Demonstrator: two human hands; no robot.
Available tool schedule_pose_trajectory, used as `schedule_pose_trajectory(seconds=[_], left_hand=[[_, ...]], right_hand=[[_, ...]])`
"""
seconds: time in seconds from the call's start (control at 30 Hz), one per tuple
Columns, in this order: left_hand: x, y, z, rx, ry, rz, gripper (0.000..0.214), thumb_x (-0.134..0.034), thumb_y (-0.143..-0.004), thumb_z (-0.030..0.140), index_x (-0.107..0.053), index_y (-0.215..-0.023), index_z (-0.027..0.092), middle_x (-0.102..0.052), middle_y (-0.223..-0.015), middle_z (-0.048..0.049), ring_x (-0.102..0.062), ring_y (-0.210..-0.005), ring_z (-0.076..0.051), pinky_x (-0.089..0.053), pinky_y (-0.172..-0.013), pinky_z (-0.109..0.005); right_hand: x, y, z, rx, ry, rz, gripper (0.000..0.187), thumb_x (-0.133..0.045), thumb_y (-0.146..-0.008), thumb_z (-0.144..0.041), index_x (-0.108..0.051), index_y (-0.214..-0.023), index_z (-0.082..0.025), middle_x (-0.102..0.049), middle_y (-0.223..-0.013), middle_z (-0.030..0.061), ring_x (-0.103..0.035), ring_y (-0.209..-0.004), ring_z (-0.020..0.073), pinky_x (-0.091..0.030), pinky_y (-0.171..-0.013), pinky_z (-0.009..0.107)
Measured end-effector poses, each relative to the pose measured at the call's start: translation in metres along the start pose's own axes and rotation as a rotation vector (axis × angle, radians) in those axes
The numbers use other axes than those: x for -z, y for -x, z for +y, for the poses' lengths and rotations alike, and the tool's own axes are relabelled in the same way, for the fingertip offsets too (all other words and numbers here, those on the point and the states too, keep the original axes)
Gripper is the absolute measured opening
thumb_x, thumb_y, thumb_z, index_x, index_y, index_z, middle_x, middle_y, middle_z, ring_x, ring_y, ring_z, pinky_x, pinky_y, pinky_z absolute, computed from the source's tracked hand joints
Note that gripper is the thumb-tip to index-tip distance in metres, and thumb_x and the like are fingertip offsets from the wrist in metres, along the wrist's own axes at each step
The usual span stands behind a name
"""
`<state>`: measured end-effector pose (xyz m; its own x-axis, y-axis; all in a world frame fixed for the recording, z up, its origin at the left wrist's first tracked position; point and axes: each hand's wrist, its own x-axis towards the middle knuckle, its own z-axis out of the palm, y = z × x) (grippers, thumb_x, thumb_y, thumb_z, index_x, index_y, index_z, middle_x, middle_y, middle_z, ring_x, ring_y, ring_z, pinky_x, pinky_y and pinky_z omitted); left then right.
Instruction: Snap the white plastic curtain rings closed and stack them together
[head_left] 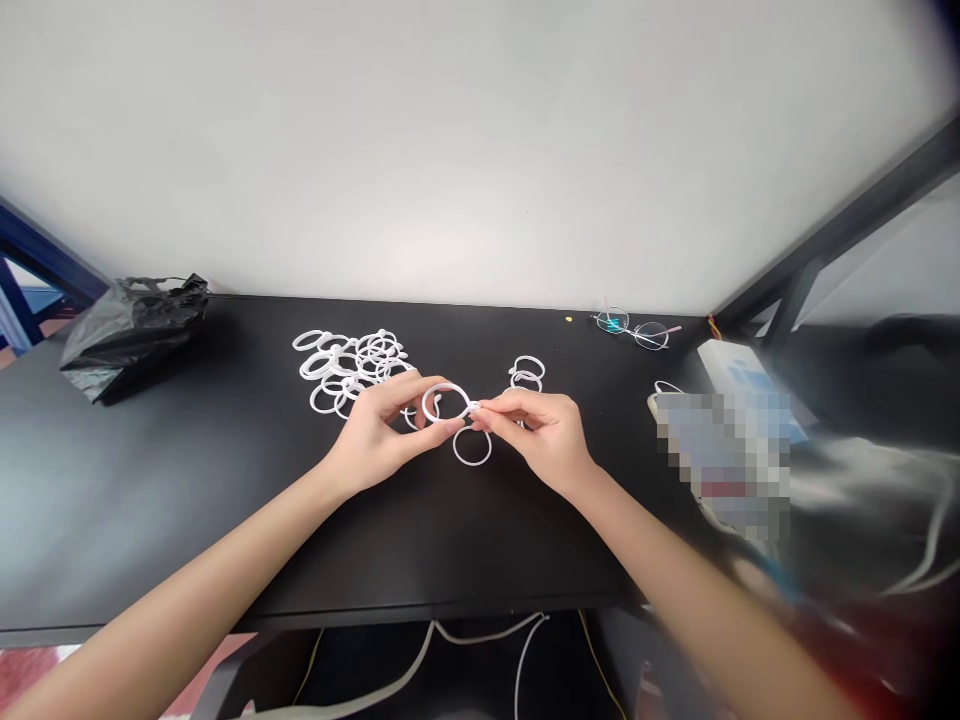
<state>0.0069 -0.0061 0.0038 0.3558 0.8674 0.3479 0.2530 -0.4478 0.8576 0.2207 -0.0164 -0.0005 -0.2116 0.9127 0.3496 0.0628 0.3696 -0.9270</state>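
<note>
Both of my hands hold one white plastic ring (447, 403) just above the black table (187, 470). My left hand (382, 430) pinches its left side with thumb and fingers. My right hand (544, 432) pinches its right end between thumb and forefinger. Another white ring (472, 447) lies flat on the table right below, between the hands. A heap of several white rings (352, 365) lies behind my left hand. A small group of rings (527, 372) lies behind my right hand.
A crumpled black plastic bag (127, 330) sits at the table's far left. A pair of glasses (634, 328) lies at the back right near the wall. A white and blue box (739, 370) and a blurred-out patch are at the right. Cables hang under the front edge.
</note>
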Motion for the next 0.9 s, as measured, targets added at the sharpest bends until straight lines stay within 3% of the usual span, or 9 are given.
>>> schedule_pose_trajectory(seconds=[0.67,0.8,0.9], left_hand=[[-0.006,0.004,-0.001,-0.093,-0.081,0.068,0.023,-0.071,-0.085,0.032,-0.07,-0.105,0.019,-0.051,-0.071,0.0021,-0.049,-0.065,-0.013,-0.043,-0.066,-0.029],[0.005,-0.005,-0.003,-0.181,-0.362,0.139,0.03,-0.071,-0.085,0.036,-0.067,-0.109,0.017,-0.059,-0.078,-0.0016,-0.057,-0.075,-0.018,-0.047,-0.076,-0.033],[0.021,-0.011,-0.013,-0.199,-0.696,0.262,0.033,-0.065,-0.088,0.039,-0.065,-0.112,0.016,-0.065,-0.097,-0.0096,-0.06,-0.091,-0.025,-0.047,-0.085,-0.04]], right_hand=[[-0.012,0.007,-0.002,0.183,0.137,0.095,0.009,-0.064,-0.09,-0.016,-0.073,-0.09,-0.019,-0.078,-0.083,0.004,-0.078,-0.075,0.0187,-0.065,-0.069,0.028],[-0.005,0.001,0.001,0.157,0.226,0.098,0.01,-0.065,-0.089,-0.02,-0.073,-0.094,-0.019,-0.078,-0.084,0.004,-0.077,-0.075,0.0185,-0.063,-0.072,0.029],[0.004,-0.004,0.002,0.08,0.301,0.013,0.018,-0.07,-0.084,-0.024,-0.072,-0.102,-0.019,-0.076,-0.078,0.0019,-0.072,-0.064,0.015,-0.06,-0.064,0.027]])
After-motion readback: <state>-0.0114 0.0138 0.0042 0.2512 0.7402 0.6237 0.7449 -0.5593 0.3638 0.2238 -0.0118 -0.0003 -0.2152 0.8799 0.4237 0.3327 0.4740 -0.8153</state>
